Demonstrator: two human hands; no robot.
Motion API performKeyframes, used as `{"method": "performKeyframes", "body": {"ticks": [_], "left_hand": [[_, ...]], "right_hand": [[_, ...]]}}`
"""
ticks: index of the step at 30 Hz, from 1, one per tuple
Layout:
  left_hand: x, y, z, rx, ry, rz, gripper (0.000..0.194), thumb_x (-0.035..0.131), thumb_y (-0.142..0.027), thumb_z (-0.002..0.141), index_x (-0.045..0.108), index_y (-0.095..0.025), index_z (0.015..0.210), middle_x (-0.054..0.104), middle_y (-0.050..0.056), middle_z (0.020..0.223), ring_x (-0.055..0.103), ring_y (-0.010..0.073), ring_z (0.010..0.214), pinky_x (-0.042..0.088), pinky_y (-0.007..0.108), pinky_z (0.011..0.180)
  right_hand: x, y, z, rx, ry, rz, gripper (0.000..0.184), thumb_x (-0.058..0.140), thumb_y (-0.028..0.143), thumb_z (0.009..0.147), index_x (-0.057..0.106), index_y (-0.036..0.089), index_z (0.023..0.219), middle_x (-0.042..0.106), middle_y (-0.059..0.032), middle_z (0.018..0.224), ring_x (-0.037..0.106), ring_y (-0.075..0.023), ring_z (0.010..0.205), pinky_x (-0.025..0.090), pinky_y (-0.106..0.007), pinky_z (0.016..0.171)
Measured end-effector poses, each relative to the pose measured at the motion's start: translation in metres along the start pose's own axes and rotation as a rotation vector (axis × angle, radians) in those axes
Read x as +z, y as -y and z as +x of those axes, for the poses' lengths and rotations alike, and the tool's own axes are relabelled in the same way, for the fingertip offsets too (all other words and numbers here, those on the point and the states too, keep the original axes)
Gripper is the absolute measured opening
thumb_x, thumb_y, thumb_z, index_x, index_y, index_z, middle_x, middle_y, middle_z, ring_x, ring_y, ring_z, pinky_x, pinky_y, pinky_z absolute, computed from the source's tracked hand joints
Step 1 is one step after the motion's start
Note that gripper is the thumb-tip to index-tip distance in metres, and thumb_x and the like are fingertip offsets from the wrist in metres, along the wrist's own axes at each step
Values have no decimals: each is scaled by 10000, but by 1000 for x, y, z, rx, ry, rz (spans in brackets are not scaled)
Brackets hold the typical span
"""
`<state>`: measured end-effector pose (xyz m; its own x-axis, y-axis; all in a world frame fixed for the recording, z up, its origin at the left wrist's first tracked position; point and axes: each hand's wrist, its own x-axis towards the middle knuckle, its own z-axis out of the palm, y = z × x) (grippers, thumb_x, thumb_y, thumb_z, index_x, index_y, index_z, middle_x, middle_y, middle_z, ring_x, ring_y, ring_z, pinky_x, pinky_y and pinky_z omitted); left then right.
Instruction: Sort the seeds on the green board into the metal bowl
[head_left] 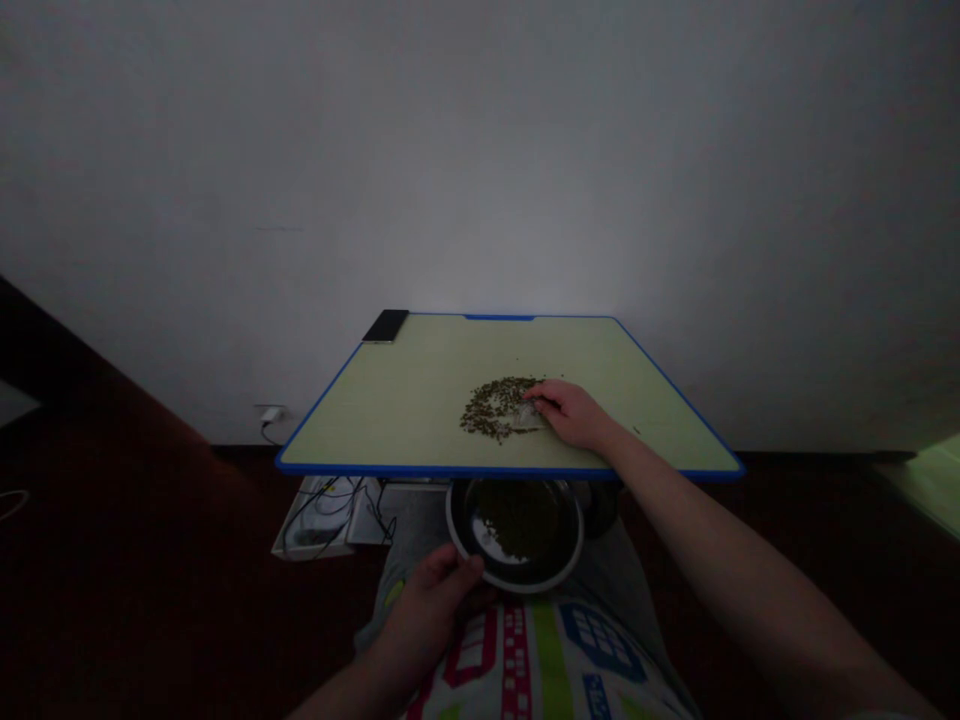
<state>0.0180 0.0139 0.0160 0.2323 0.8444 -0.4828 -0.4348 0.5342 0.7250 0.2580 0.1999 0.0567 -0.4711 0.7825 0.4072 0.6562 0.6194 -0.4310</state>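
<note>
Gathering, apparently: right hand (573, 412) pinches a clear piece (529, 414) amid small brown grains (478, 412); left hand (431, 595) grips the round metal bowl (526, 586), needing steadiness.

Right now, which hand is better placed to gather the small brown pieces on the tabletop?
Probably the right. The right hand is down at the brown pieces on the tabletop, whereas the left hand holds the bowl by its rim, below the near edge.

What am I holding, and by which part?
Your left grip holds a round, silvery-rimmed bowl by its near-left rim. Your right grip is at a translucent, whitish piece; whether it's held cannot be told.
</note>
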Motion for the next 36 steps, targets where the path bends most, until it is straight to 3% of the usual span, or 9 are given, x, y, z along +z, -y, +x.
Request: {"method": "performKeyframes", "body": {"ticks": [22,29,36], "left_hand": [[-3,3,1,33,23,33,374,868,-417,557,719,-153,776,790,79,843,732,230,814,560,310,775],[-2,4,2,30,4,23,397,884,-430,517,714,-155,748,789,75,819,724,204,768,558,284,738],[-4,7,3,40,18,9,376,875,-421,542,739,-159,775,789,71,813,727,202,758,561,288,749]], "right_hand": [[-3,10,-13,16,37,-30,268,478,153,879,680,157,1055,705,-100,1036,631,-206,982,469,-352,891],[-1,24,-17,126,80,-61,291,503,178,878,694,166,1097,719,-105,1076,650,-215,1011,480,-355,907],[3,40,-22,148,96,-62,294,498,197,886,704,161,1092,722,-102,1092,661,-219,1011,489,-349,905]]}}
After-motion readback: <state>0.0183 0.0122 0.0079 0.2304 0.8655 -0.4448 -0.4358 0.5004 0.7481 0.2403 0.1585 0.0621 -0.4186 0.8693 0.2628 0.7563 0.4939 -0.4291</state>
